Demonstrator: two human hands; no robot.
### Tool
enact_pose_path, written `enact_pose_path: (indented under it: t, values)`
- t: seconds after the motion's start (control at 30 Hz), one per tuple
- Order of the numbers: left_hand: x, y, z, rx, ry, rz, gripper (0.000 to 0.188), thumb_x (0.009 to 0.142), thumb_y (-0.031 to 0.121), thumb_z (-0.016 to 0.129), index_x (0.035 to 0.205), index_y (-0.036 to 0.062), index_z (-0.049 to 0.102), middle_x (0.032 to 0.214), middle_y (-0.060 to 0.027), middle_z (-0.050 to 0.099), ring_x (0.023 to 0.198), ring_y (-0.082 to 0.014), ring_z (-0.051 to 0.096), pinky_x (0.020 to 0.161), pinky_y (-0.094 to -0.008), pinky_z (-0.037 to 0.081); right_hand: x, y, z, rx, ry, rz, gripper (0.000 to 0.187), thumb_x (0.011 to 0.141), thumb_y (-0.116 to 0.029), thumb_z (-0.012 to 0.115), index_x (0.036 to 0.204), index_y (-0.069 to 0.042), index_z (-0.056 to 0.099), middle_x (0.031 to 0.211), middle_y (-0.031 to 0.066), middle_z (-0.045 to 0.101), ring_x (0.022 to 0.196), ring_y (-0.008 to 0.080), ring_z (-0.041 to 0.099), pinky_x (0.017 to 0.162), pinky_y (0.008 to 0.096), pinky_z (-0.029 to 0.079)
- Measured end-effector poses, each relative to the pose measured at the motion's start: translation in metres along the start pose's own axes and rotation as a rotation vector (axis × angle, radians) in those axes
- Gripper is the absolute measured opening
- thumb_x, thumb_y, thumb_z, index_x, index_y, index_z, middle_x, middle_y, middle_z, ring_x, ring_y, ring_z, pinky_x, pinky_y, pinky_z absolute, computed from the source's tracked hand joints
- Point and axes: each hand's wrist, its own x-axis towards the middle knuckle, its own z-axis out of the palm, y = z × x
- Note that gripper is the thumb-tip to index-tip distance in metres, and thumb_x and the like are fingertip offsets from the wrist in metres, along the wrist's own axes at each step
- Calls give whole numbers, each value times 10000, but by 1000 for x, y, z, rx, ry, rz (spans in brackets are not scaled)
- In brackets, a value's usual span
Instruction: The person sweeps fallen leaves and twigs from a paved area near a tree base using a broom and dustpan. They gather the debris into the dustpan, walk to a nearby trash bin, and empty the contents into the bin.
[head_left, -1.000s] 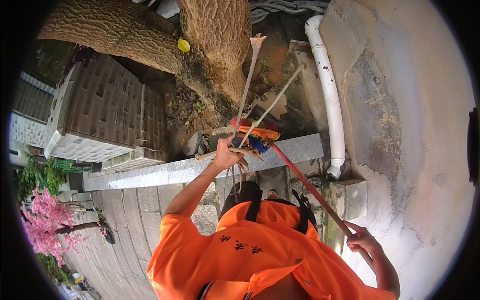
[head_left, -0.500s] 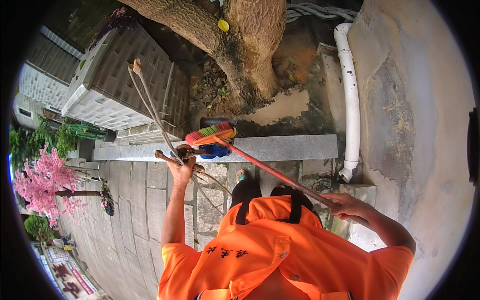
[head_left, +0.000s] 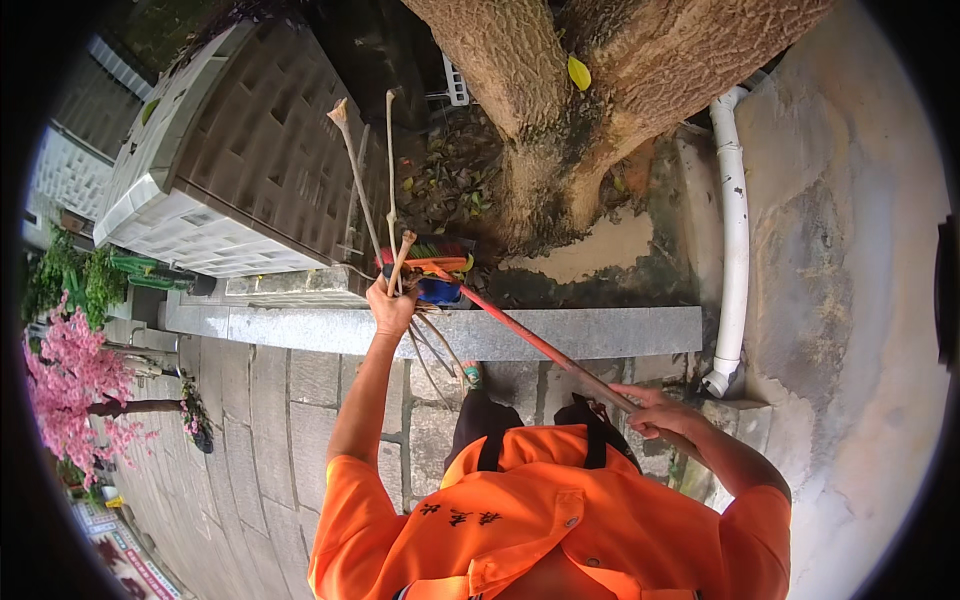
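Observation:
My left hand is closed around several bare dry branches, whose cut ends point up and away while thinner ends hang below the wrist. It may also hold a dustpan handle, but the branches hide this. My right hand grips the red and brown handle of a broom near its upper end. The broom's orange head, with red and green bristles, is just beyond my left hand, partly covered by the branches. Below it shows a blue part of what looks like a dustpan.
A grey stone kerb runs across in front of my feet. Beyond it stand a thick tree trunk and a tiled block wall. A white drainpipe runs along the plaster wall at right. Paving slabs spread left, near a pink blossom tree.
The view has shifted, with the trunk now further right. The branches in my left hand stand more upright and spread apart. The broom head has shifted behind my left hand and the branches.

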Motion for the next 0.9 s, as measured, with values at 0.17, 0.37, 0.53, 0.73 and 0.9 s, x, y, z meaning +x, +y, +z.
enact_pose_path:
  t: [0.17, 0.37, 0.53, 0.73, 0.9]
  values:
    - [75, -56, 10, 32, -67, -32, 215, 610, 11, 698, 808, 5, 615, 650, -100, 615, 595, -165, 585, 580, -316, 458, 80, -47, 43, 93, 31, -26, 711, 814, 24, 521, 1461, -89, 248, 591, 9, 442, 441, 87, 393, 418, 251, 296]
    - [132, -114, 39, 76, -104, 37, 171, 589, 8, 670, 736, -2, 584, 630, -142, 598, 583, -326, 585, 570, -354, 455, 168, -60, 65, 207, 9, -69, 693, 853, 38, 500, 1472, -108, 223, 591, 32, 457, 429, 91, 392, 406, 251, 308]
    - [154, -152, 63, 152, -124, 30, 160, 612, 31, 660, 736, -11, 569, 649, -185, 601, 663, -413, 589, 581, -379, 467, 216, -52, 65, 321, 1, -104, 692, 856, 45, 491, 1472, -111, 219, 588, 28, 446, 423, 91, 388, 395, 252, 302]
    - [170, -174, 84, 188, -110, 51, 146, 645, 33, 665, 774, 0, 606, 646, -165, 611, 628, -367, 612, 587, -371, 475, 245, -39, 62, 387, -10, -136, 695, 845, 47, 497, 1467, -111, 229, 589, 36, 460, 418, 96, 413, 385, 252, 321]
    - [190, -173, 104, 220, -227, -26, 265, 601, 47, 721, 849, 21, 631, 727, -120, 659, 693, -266, 649, 658, -344, 489, 260, -29, 59, 456, -11, -146, 702, 837, 47, 499, 1466, -111, 230, 589, 44, 473, 411, 99, 415, 378, 257, 325]
